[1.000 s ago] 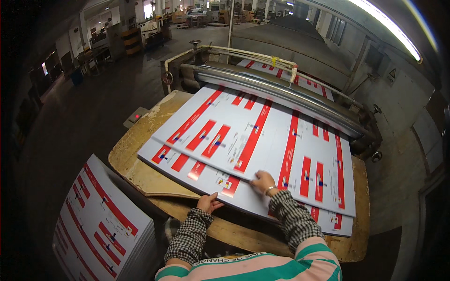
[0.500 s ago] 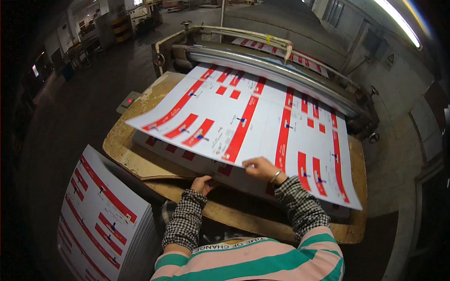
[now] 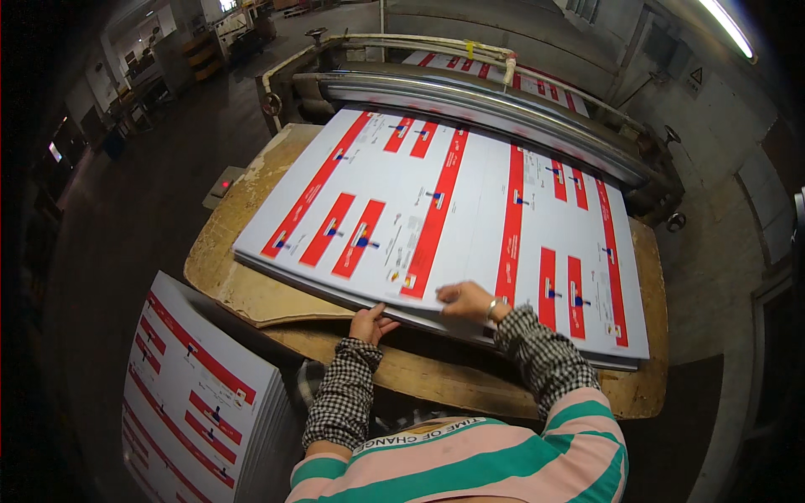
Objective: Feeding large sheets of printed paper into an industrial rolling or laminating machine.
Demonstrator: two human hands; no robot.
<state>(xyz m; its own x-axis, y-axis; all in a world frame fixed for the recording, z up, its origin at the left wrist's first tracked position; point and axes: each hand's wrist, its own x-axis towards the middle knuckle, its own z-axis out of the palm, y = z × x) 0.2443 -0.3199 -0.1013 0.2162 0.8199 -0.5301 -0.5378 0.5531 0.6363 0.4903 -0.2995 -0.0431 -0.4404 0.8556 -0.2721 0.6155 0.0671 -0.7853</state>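
Observation:
A large white printed sheet (image 3: pixel 470 226) with red bands lies on a stack on the wooden table, its far end at the metal roller (image 3: pixel 503 126). My right hand (image 3: pixel 470 300) is closed in a pinch on the sheet's near edge, which is bent up slightly there. My left hand (image 3: pixel 370 324) is at the front edge of the stack, left of the right hand. Its fingers are spread, with the tips touching the stack's edge. Checked sleeve covers are on both forearms.
The worn wooden table (image 3: pixel 231 277) has a curved front edge close to my body. A tall stack of similar printed sheets (image 3: pixel 189 386) stands at the lower left. Behind the roller lies another printed sheet (image 3: pixel 495 74). A handwheel (image 3: pixel 676 222) juts out at the machine's right.
The sheet's raised near edge has dropped onto the stack, and the sheet has moved toward me from the roller. My left hand has moved slightly up to the stack's edge; my right keeps its pinch.

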